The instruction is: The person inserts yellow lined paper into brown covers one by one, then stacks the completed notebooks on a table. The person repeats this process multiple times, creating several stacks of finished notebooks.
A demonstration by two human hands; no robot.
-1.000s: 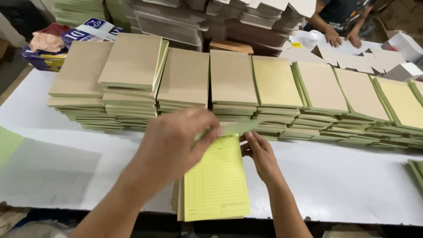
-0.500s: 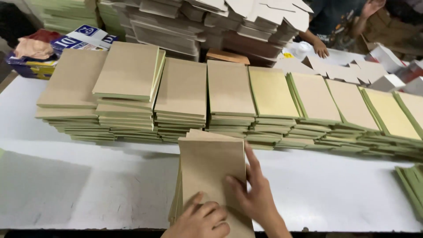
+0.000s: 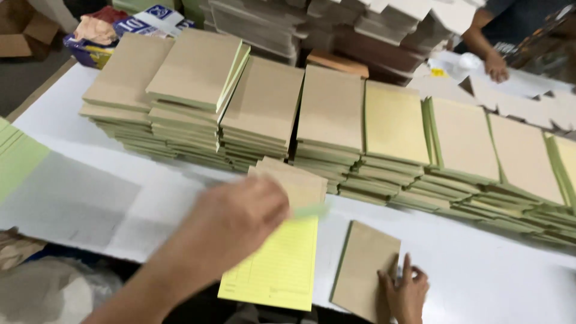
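Head cam: our left hand [image 3: 231, 225], blurry, grip can't tell, hovers over yellow pad [image 3: 276, 264]. Right hand [image 3: 405, 294], fingers flat, presses brown pad [image 3: 363, 270] near edge, right. Next, we think: stack w/ care.

A yellow ruled pad [image 3: 276, 264] lies flat on the white table [image 3: 480, 276], its long side running away from the near table edge and its near end reaching that edge. Faint printed lines cover its top sheet. Its far end is hidden, and a thin pale green strip [image 3: 311, 210] shows blurred there. Beyond that end a kraft-brown cardboard sheet [image 3: 294, 180] lies flat, slightly skewed. Just to the right of the yellow pad, apart from it, lies a brown-backed pad [image 3: 363, 267], face down, tilted a little clockwise, with a green bound edge along its left side.
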